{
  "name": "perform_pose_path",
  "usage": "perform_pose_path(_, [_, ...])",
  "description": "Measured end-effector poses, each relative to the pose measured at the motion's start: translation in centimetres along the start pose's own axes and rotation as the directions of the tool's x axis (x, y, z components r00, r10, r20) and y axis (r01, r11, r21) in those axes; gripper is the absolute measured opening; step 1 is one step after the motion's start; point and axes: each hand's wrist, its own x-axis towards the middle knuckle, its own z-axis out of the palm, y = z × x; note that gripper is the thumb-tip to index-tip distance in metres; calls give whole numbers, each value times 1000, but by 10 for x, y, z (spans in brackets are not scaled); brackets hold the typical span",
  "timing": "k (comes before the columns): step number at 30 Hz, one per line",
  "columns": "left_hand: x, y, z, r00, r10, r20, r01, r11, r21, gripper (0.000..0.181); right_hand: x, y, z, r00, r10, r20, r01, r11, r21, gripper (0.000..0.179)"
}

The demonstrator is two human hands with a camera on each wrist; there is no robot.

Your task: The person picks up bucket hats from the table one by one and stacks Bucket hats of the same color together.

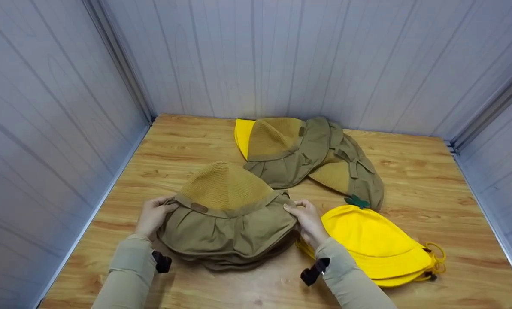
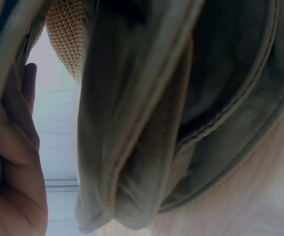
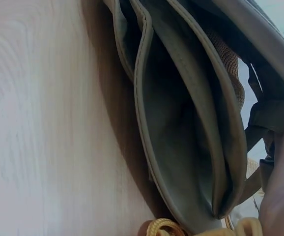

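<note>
A sun hat with a tan knitted crown and an olive-brown cloth brim is at the middle front of the table. My left hand pinches its left edge between thumb and fingers, and my right hand pinches the right edge. Under its brim, more brown brims are layered in the left wrist view. Similar stacked brims appear in the right wrist view, where part of my right hand is at the edge. How many hats are layered cannot be told.
Yellow bucket hats with a green leaf top and yellow cord lie at the right, partly behind my right hand. Farther back, brown sun hats overlap a yellow piece. Pale panel walls border the wooden table.
</note>
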Motion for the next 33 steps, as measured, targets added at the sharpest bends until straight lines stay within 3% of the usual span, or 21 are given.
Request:
perform_pose_path(10, [6,-12,8,1000,-16,16,17,1000,-12,45,5,8,-2,1000,19,3,-19,1000,-9,23])
perform_pose_path(19, [9,-27,13,997,-74,7,74,997,16,43,8,22,0,1000,6,-4,-7,998,-65,30])
perform_pose_path(33, [18,-26,17,998,-59,-25,61,992,109,42,11,18,3,999,-38,-19,34,979,-200,25])
